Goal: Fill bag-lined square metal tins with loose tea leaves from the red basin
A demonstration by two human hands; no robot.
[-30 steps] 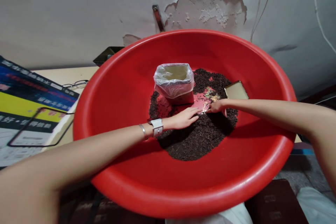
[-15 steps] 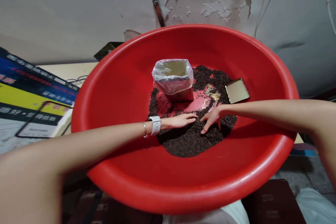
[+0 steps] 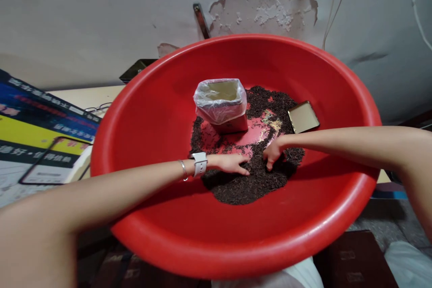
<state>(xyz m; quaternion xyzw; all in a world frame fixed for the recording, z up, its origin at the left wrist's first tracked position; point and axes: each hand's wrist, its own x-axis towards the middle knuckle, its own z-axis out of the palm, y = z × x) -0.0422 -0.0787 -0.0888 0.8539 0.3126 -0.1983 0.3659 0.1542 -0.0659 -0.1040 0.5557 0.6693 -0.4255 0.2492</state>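
A big red plastic basin (image 3: 162, 243) holds a pile of dark loose tea leaves (image 3: 249, 188). My left hand (image 3: 231, 163), with a white watch (image 3: 200, 164) and a thin bracelet on the wrist, rests on the pile, its fingers curled down into the leaves. My right hand (image 3: 272, 153) faces it a little to the right, fingers bent and digging into the same pile. Behind the hands stands a small square tin lined with a clear plastic bag (image 3: 221, 103), open at the top. A gold square lid (image 3: 303, 117) lies on the leaves at the right.
A printed blue and yellow box (image 3: 37, 144) lies left of the basin, with a pair of glasses (image 3: 97, 109) on the pale tabletop behind it. A grey wall with peeled plaster (image 3: 263, 6), a metal bracket (image 3: 201, 20) and hanging cables (image 3: 332, 9) stands behind.
Both hands have drawn back toward me across the pile. Their fingers have gone from flat and stretched to curled into the leaves, and more bare red shows in front of the tin.
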